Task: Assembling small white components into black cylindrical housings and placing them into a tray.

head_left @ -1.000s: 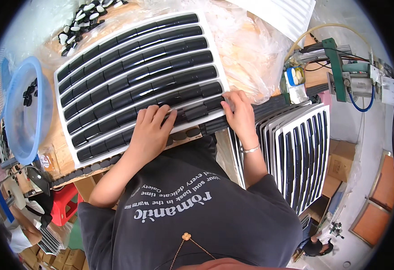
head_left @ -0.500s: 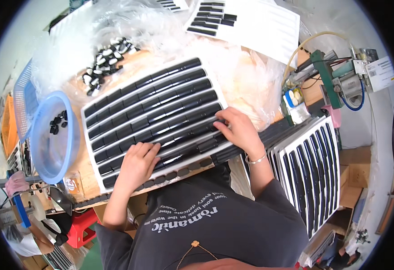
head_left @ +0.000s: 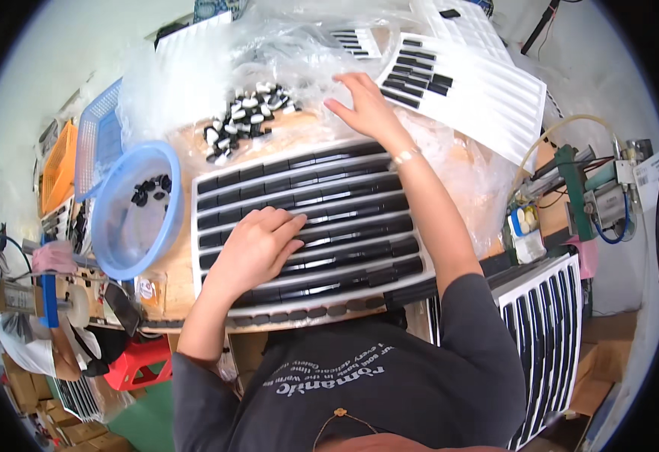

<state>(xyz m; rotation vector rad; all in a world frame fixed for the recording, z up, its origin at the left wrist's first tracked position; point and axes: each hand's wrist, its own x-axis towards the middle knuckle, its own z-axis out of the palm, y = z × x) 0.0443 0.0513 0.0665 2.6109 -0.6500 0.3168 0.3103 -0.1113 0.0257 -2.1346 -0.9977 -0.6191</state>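
The right hand [head_left: 367,109], fingers spread, has left the grille [head_left: 307,226] for the far plastic sheeting [head_left: 284,60]; the left hand [head_left: 258,248] stays flat on it.

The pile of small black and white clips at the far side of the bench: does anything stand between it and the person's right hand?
Nothing visible does. The right hand hovers, fingers spread, just right of the pile of clips, over crinkled clear plastic sheeting. Only that sheeting lies between them.

Shining bright and even from overhead, glaring off the clear plastic sheeting [head_left: 194,83], casting soft shadows, bending straight edges near the black rim, blurring slightly there.
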